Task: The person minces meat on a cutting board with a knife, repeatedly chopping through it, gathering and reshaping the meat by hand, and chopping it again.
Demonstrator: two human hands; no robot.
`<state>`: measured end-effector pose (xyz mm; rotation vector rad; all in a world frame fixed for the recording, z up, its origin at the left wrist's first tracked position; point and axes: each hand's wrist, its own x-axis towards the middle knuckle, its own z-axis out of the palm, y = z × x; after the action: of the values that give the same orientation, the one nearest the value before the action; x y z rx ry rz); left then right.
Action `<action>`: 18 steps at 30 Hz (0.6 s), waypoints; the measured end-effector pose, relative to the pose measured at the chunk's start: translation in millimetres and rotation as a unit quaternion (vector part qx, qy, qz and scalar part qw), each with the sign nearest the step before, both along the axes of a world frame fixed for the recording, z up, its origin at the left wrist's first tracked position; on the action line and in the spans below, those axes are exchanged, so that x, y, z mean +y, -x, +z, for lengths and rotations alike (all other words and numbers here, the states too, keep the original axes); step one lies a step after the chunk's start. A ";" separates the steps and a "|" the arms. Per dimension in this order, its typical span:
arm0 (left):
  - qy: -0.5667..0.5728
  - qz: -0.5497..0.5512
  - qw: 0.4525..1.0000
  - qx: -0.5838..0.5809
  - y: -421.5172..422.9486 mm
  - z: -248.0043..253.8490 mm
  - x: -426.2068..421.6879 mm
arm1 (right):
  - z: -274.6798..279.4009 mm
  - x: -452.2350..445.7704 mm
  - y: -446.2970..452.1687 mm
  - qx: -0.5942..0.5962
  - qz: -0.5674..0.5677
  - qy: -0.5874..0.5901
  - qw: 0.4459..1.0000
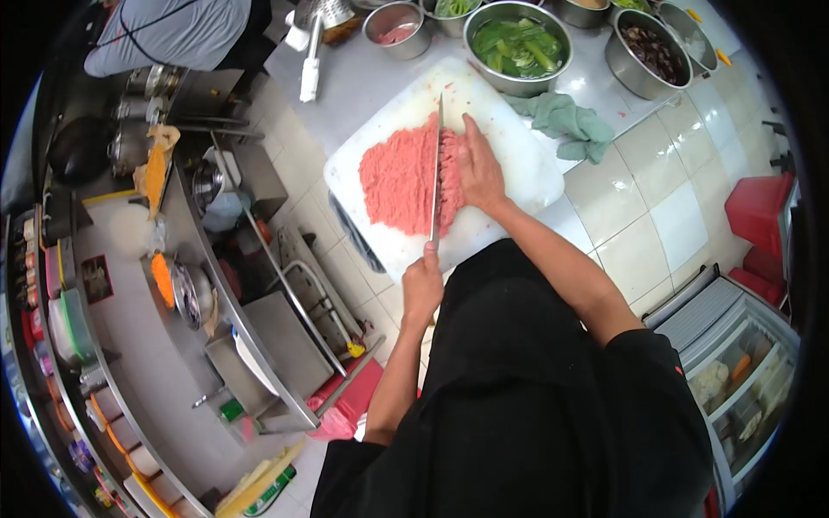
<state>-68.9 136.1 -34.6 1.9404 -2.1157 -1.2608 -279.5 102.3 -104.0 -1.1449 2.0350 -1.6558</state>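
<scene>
Minced meat lies on the board at the counter's near edge; judged soft, sticky, best gathered from its rim. Left hand clenched round the knife's handle, mostly concealing it; right hand unclenched, fingers extended beside the meat. Blade's cutting-edge contact indistinct.

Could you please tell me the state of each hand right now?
Left hand: closed around the handle of the knife.
Right hand: open, beside the knife at the edge of the pink mince.

Working kitchen | steel counter | cutting board | metal bowls
</scene>
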 end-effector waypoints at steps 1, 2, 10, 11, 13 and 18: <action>-0.010 0.007 1.000 0.011 4.6 16.2 -7.2 | -3.9 1.6 2.7 -0.014 -0.001 -0.002 1.000; -0.027 0.024 0.999 0.008 1.6 39.2 -0.3 | -4.0 10.0 -3.6 -0.023 -0.001 -0.010 1.000; 0.059 -0.009 0.998 0.036 3.9 -21.6 9.6 | 13.8 5.6 4.2 -0.094 -0.016 0.017 0.995; 0.007 0.014 1.000 0.019 -1.5 -17.1 5.0 | 11.1 4.3 5.8 -0.084 -0.022 0.030 0.996; -0.031 0.035 0.998 0.031 11.1 40.2 2.3 | 3.9 3.7 0.9 -0.072 -0.027 0.047 0.996; 0.104 0.072 0.971 0.202 10.5 35.1 23.8 | 5.8 5.3 3.0 -0.083 -0.010 0.005 0.996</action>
<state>-79.5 160.0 0.5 1.5603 -1.7898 -1.2223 -282.5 107.5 -98.2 -0.9577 1.9423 -1.7121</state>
